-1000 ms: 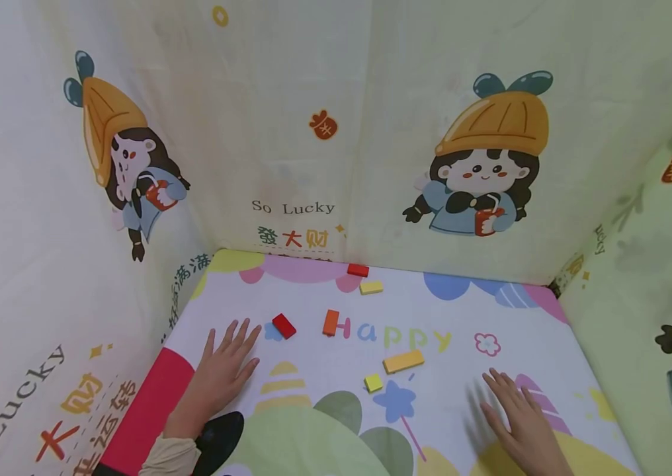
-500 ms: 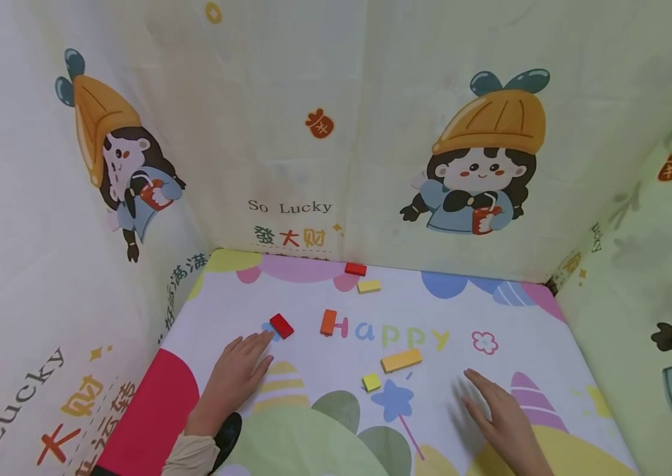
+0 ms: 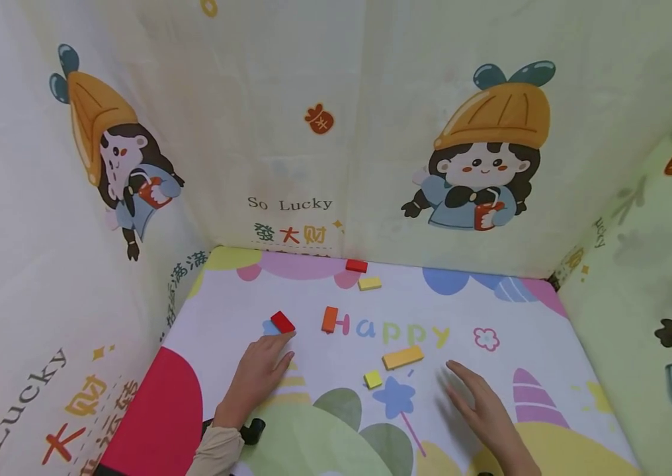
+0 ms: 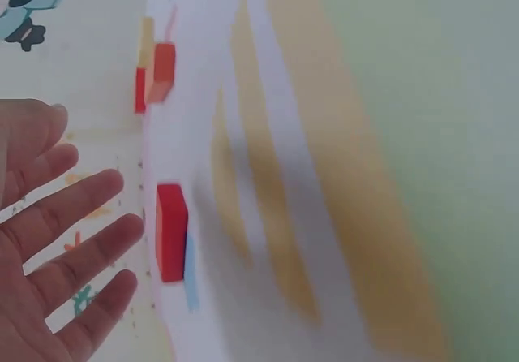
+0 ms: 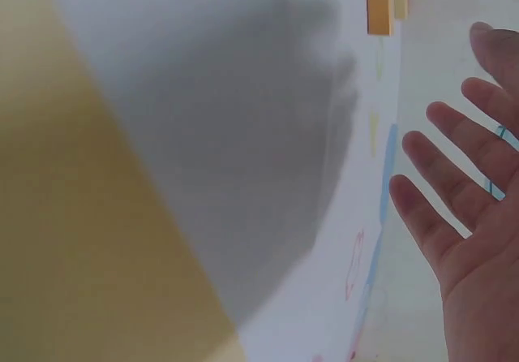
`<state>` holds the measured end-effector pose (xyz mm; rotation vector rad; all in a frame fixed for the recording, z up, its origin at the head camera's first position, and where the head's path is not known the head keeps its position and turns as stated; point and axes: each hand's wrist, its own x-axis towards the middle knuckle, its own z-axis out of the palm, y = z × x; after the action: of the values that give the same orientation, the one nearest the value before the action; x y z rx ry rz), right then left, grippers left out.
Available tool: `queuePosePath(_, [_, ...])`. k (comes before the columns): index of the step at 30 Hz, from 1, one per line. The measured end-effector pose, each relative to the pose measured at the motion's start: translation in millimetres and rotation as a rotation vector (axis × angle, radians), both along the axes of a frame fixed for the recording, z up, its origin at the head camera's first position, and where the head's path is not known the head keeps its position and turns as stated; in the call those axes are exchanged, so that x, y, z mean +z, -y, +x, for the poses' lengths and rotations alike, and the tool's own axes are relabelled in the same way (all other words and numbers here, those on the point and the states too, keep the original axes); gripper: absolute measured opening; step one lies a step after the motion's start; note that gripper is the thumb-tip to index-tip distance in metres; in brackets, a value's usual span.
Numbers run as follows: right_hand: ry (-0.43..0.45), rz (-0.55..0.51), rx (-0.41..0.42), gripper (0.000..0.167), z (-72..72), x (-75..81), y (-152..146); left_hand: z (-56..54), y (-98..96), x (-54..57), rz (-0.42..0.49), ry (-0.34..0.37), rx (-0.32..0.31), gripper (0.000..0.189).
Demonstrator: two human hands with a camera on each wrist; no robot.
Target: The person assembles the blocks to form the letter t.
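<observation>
A: Hands both empty?

B: Yes. Left hand (image 3: 261, 373): fingers extended, gripping nothing, tips right by the near red block (image 3: 282, 322). Contact: can't tell. Right hand (image 3: 481, 406): fingers loose, holding nothing, raised over the printed tablecloth (image 3: 526, 324), its shadow beneath. Nearest piece to it: the long yellow-orange block (image 3: 403, 357), apart from the fingertips.

A: Near red block's position?

B: Flat, askew, partly over a printed blue shape. Orange block (image 3: 329, 319) to its right, at the left edge of the printed "Happy".

A: Other pieces?

B: Small yellow cube (image 3: 374, 379), near the long block's left end, apart. Pale yellow block (image 3: 370, 283) farther back. Far red block (image 3: 356, 266) just behind that, close to the rear cloth wall (image 3: 372, 218).

A: How far along?

B: Early, I'd judge. Six blocks scattered, none stacked, none lifted. Handling of all six looks left to do.
</observation>
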<state>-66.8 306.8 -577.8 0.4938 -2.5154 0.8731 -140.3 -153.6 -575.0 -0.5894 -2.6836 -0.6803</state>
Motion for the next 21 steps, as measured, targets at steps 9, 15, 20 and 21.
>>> queuePosePath(9, [0.092, -0.099, 0.026, 0.058, -15.1, -9.9, 12.2, 1.6, -23.6, -5.1, 0.199, 0.220, 0.033, 0.043])
queuePosePath(15, [0.100, -0.157, 0.026, 0.057, -25.0, -14.5, 19.2, -1.2, -41.2, -9.4, 0.334, 0.309, -0.013, 0.044])
queuePosePath(20, [0.148, -0.217, -0.007, 0.055, -31.2, -18.4, 25.8, -4.8, -57.7, -14.3, 0.443, 0.380, -0.079, 0.044])
queuePosePath(21, [0.161, -0.227, -0.020, 0.055, -31.9, -19.3, 27.2, -5.4, -61.0, -15.7, 0.462, 0.398, -0.089, 0.044])
